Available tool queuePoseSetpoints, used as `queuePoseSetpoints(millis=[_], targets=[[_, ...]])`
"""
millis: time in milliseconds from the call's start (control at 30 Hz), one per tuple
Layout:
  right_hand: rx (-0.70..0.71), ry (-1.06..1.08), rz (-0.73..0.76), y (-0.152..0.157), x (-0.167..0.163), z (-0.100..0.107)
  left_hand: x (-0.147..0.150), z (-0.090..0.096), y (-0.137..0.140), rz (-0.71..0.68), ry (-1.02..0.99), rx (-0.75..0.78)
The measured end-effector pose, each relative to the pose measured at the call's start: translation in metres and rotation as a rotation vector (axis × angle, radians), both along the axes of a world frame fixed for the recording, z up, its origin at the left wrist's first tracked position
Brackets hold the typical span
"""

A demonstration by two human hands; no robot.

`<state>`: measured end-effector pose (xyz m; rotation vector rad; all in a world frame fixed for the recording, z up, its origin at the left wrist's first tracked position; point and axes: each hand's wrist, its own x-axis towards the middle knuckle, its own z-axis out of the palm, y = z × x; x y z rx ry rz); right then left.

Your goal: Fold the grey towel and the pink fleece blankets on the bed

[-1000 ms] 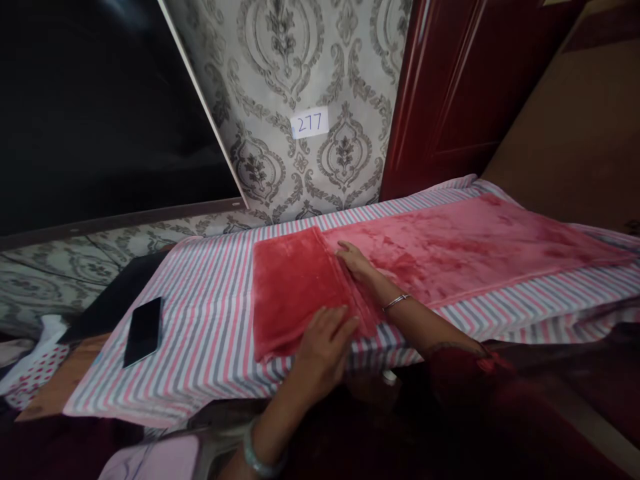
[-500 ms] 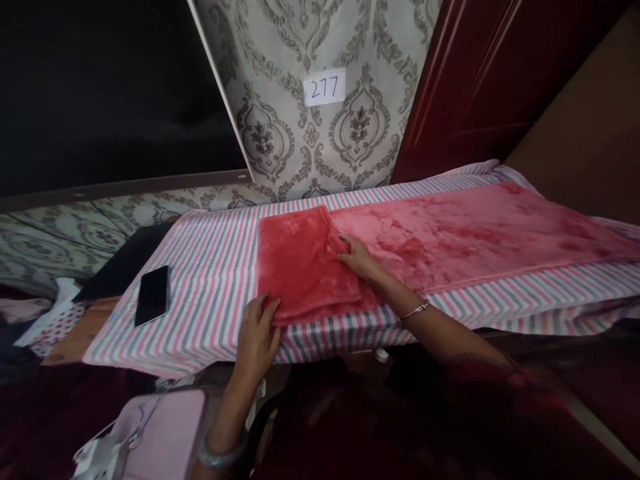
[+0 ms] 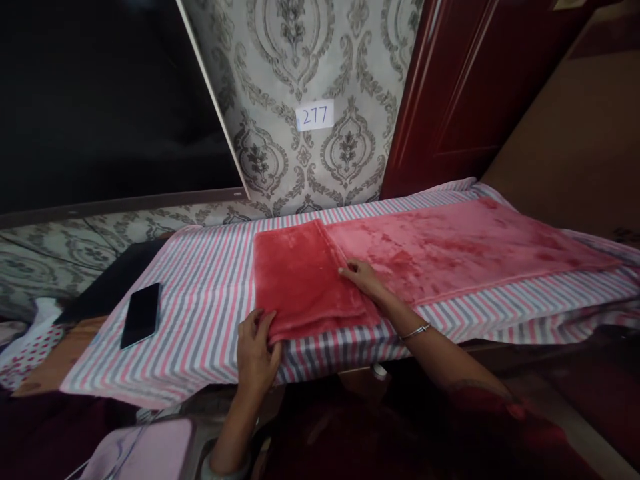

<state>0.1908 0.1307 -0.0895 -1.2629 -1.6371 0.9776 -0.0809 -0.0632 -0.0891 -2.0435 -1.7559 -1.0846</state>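
Note:
A fluffy red blanket [image 3: 305,273] lies lengthwise on a striped cloth. Its left end is doubled over into a darker red square, while the lighter pink side of the blanket [image 3: 450,240] stretches flat to the right. My left hand [image 3: 257,347] is at the near left corner of the folded part, with fingertips and thumb closed on the fabric. At the right edge of the fold, my right hand [image 3: 364,277] pinches that edge between thumb and fingers. The fingertips of both hands are partly hidden against the pile.
The striped cloth [image 3: 200,300] covers a long table against a patterned wall. A phone [image 3: 141,315] lies on its left part. A large dark screen [image 3: 115,107] stands behind on the left, a red door [image 3: 450,93] on the right. Below left is a pink seat [image 3: 145,450].
My view has shifted, so the table sits lower in the picture. The fold's right edge looks straighter now. Both hands stay at the same parts of the blanket.

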Motion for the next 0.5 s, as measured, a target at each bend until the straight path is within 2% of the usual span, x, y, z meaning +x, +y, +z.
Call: queuePoseSetpoints(millis=[133, 267, 367, 500], targets=[[-0.002, -0.047, -0.048, -0.002, -0.004, 0.003, 0.001, -0.011, 0.006, 0.029, -0.038, 0.033], [0.004, -0.035, -0.057, -0.003, -0.004, 0.002, -0.009, -0.016, 0.007, -0.038, -0.126, 0.035], [0.012, -0.028, -0.064, -0.003, -0.006, 0.002, -0.024, 0.004, 0.012, -0.125, -0.295, -0.044], [0.021, -0.024, -0.053, -0.007, -0.008, 0.007, -0.043, 0.055, 0.045, -0.258, -0.528, -0.298]])
